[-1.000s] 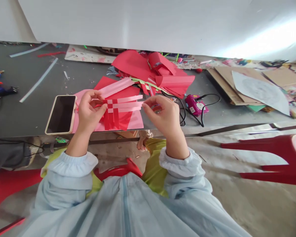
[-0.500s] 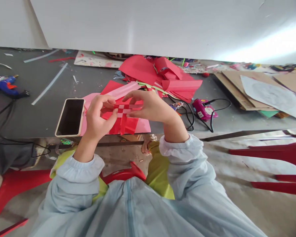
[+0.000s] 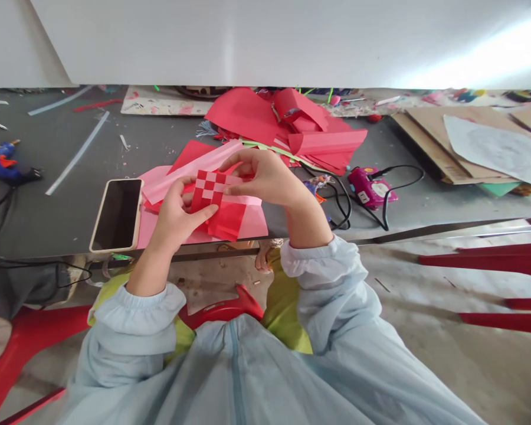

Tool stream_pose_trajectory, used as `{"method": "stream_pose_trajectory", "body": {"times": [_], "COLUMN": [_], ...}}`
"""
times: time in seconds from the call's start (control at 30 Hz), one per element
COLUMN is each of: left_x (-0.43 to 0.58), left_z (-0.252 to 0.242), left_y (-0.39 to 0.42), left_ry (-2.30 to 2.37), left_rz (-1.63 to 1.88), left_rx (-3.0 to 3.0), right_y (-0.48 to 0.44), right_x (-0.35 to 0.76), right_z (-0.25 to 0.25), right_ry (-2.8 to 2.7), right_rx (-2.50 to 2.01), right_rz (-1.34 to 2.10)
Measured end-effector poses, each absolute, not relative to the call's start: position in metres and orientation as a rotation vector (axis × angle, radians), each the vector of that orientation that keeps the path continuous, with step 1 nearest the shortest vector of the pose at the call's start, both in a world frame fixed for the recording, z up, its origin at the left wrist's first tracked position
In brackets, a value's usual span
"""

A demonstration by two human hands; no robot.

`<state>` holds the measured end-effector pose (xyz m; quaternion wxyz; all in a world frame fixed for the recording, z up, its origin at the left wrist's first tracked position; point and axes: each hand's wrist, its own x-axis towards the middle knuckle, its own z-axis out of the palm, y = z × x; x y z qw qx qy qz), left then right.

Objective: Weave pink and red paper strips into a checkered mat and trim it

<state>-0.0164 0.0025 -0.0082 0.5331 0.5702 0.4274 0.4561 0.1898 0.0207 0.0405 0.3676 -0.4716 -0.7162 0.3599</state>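
Observation:
A small woven piece of red and pink paper strips (image 3: 209,190) sits between both my hands, above the table's near edge. My left hand (image 3: 174,215) grips its lower left side with thumb and fingers closed on it. From the right, my right hand (image 3: 265,174) pinches the pink strips at the weave's upper right. Red strip tails hang below the checkered patch. Under it lie pink paper sheets (image 3: 248,221) and a long pink strip (image 3: 190,168).
A phone (image 3: 117,213) lies face up left of my hands. A pile of red paper (image 3: 287,127) is behind them, a pink glue gun (image 3: 371,190) with black cable to the right, cardboard sheets (image 3: 446,141) far right, a blue glue gun (image 3: 2,159) far left. Red chair parts (image 3: 491,262) stand at right.
My right hand slid left along the pink strips from their free ends to the weave. The strips have been pushed together into a tight checkered patch, which tilted slightly upward.

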Motion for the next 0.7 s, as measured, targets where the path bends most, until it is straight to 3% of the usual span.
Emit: {"method": "stream_pose_trajectory", "body": {"times": [0.7], "left_x": [-0.0119], "left_z": [-0.0178], "left_y": [0.0043], "left_ry": [1.045], "left_rz": [1.067], "left_rx": [1.46], "right_y": [0.0201], "right_x": [0.1853], "right_z": [0.0476], "right_ry": [-1.923], "right_rx": [-1.328], "right_rz": [1.005]}}
